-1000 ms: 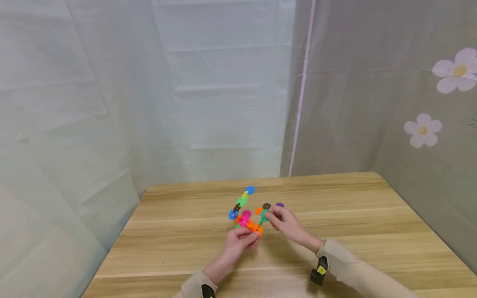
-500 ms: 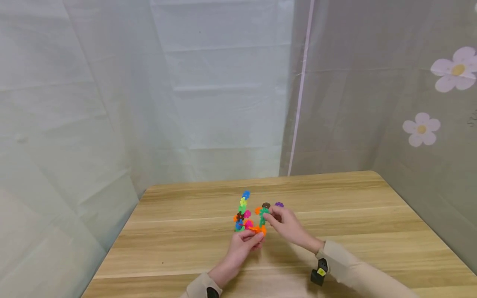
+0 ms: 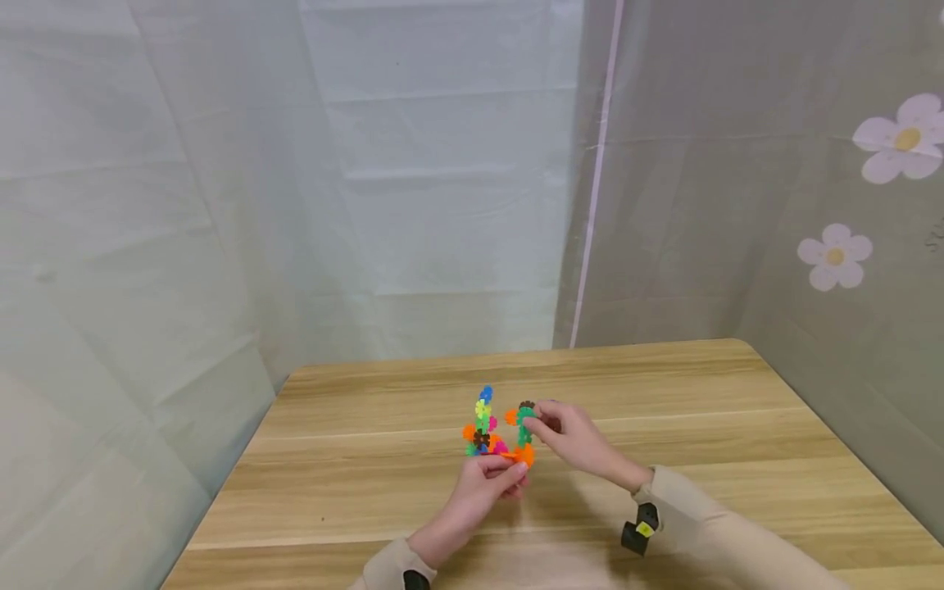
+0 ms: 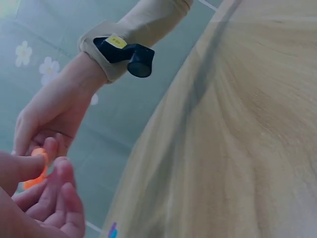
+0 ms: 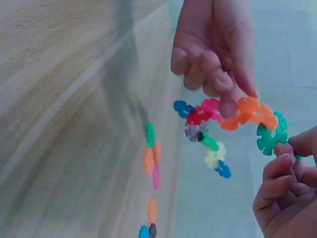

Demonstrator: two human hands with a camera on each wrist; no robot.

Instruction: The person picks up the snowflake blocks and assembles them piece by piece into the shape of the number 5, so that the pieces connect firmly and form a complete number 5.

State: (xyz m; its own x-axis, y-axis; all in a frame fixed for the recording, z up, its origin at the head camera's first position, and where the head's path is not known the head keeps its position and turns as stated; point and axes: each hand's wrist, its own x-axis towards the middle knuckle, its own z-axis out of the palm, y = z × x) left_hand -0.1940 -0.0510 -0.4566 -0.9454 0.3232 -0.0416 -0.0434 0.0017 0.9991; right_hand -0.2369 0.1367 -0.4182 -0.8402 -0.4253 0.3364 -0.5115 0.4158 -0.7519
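My left hand (image 3: 483,485) pinches an orange snowflake disc (image 5: 257,113) between thumb and fingers. From that disc runs a chain of interlocking discs, among them a pink disc (image 5: 211,106), a brown disc (image 3: 481,440), a yellow disc (image 3: 483,408) and a blue disc (image 3: 487,393) at the far end. My right hand (image 3: 571,438) pinches green snowflake pieces at the chain's other end. One green disc (image 5: 271,135) meets the orange one edge to edge. Both hands are above the table, and the left fingers partly hide the orange pieces.
Several loose discs lie on the wooden table (image 3: 332,459) beyond my hands, including a green disc (image 5: 150,135), an orange disc (image 5: 152,210) and a pink disc (image 5: 156,177). Pale curtains (image 3: 457,205) hang behind the table's far edge.
My left hand has shifted slightly right. The chain has swung round, its blue end coming lower and nearer, now standing more upright in the head view. My right hand stays nearly in place, still pinching green.
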